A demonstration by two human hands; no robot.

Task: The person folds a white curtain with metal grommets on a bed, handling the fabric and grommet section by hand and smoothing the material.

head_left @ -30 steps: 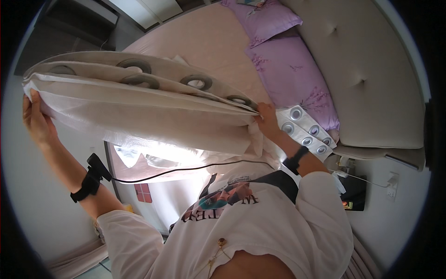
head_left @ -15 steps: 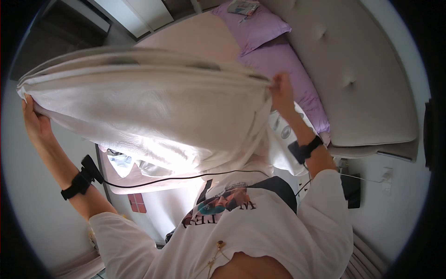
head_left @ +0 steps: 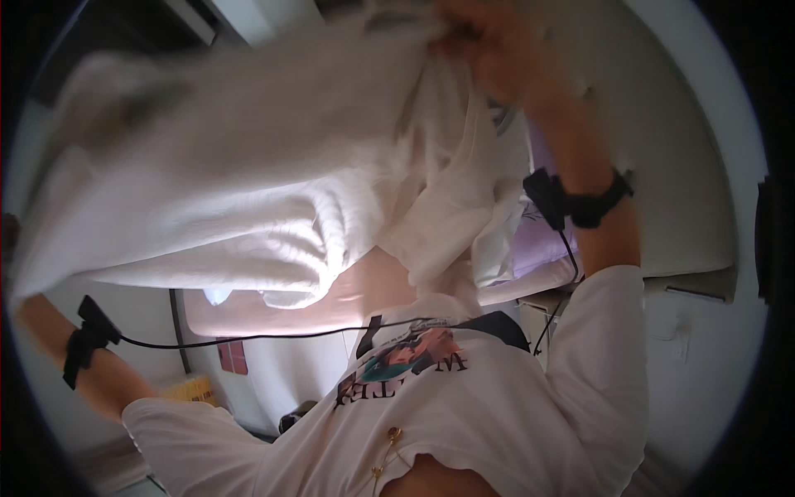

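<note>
A large white blanket [head_left: 248, 149] with a few greyish printed patches hangs spread between my raised hands, blurred by motion. My right hand [head_left: 489, 50], high at upper centre-right, is closed on its upper edge. At the far left rim, cloth mostly hides my left hand [head_left: 31, 311]. The blanket's corner runs taut to that hand, which appears closed on it. Folds of the blanket drop toward the middle, above the pink bed [head_left: 373, 286]. Black straps with small devices sit on both my wrists, and a black cable crosses in front of my shirt.
A lilac pillow [head_left: 538, 244] shows partly behind the blanket on the right. The padded beige headboard [head_left: 679, 182] rises beyond it. A white wall with a socket [head_left: 681, 341] is at the right; a small red item [head_left: 233, 356] stands below the bed's left part.
Both hands still hold the blanket. My right hand has risen and lifted its edge; my left has moved lower and outward. The blanket now covers more of the bed and pillows from view.
</note>
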